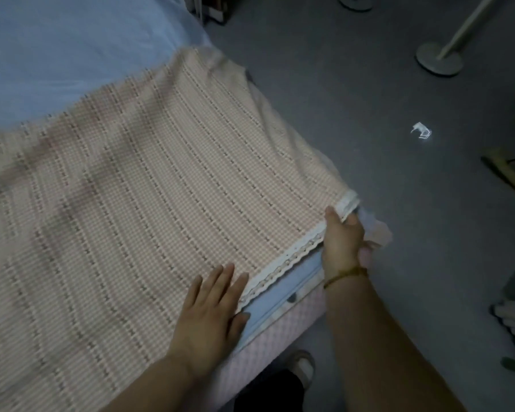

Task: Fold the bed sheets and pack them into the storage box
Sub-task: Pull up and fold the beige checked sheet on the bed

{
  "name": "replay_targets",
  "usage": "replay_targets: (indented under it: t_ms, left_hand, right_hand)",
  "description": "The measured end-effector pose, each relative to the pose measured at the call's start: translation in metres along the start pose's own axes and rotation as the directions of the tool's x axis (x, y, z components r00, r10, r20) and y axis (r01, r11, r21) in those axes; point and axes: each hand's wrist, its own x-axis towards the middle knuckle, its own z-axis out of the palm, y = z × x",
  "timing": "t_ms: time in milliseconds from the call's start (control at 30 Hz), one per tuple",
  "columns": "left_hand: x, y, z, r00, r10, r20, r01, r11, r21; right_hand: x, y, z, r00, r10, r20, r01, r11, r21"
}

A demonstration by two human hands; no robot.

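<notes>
Head view: checked sheet lies spread across the bed, its lace trim along the near side. Left grip released, palm flat, straight fingers pressing the sheet beside the trim. Right grip grasps the sheet's corner, thumb on top, fingers curled beneath.

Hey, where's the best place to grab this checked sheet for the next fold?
Probably the lace hem, coming from beyond the bed edge it lies straight along, so fingers slip under it. The right hand pinches its far corner; the left hand, flat on the sheet, could take the near end.
</notes>
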Motion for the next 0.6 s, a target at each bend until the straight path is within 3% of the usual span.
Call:
replay_targets:
  t_ms: [100,167,233,367,433,500,533,600]
  left_hand:
    - [0.017,0.022,0.006,1.000,-0.029,0.004,0.029,0.999,0.019]
    - [0.043,0.043,0.010,0.997,-0.078,-0.025,0.078,0.997,0.011]
    - [0.070,0.064,0.015,0.994,-0.093,-0.051,0.095,0.995,0.035]
    - [0.118,0.098,0.021,0.996,-0.024,-0.084,0.031,0.996,0.086]
    - [0.135,0.107,0.021,0.997,-0.016,-0.075,0.022,0.997,0.074]
    - [0.147,0.111,0.020,0.996,-0.031,-0.081,0.032,0.999,0.019]
    - [0.153,0.111,0.019,0.996,-0.040,-0.077,0.041,0.999,0.005]
    - [0.164,0.112,0.016,0.998,-0.030,-0.047,0.031,0.999,0.025]
  right_hand:
    - [0.013,0.008,-0.025,0.975,0.188,0.114,-0.176,0.978,-0.108]
    - [0.032,-0.011,-0.035,0.924,0.295,0.242,-0.308,0.951,0.013]
    - [0.050,-0.027,-0.043,0.885,0.325,0.333,-0.388,0.911,0.141]
    - [0.076,-0.045,-0.047,0.810,0.396,0.433,-0.452,0.892,0.029]
    - [0.093,-0.055,-0.039,0.855,0.369,0.364,-0.399,0.917,0.007]
    - [0.113,-0.052,-0.034,0.955,0.195,0.224,-0.200,0.980,-0.003]
    - [0.119,-0.049,-0.035,0.971,0.156,0.180,-0.159,0.987,0.001]
    - [0.131,-0.039,-0.045,0.955,0.253,0.156,-0.266,0.961,0.072]
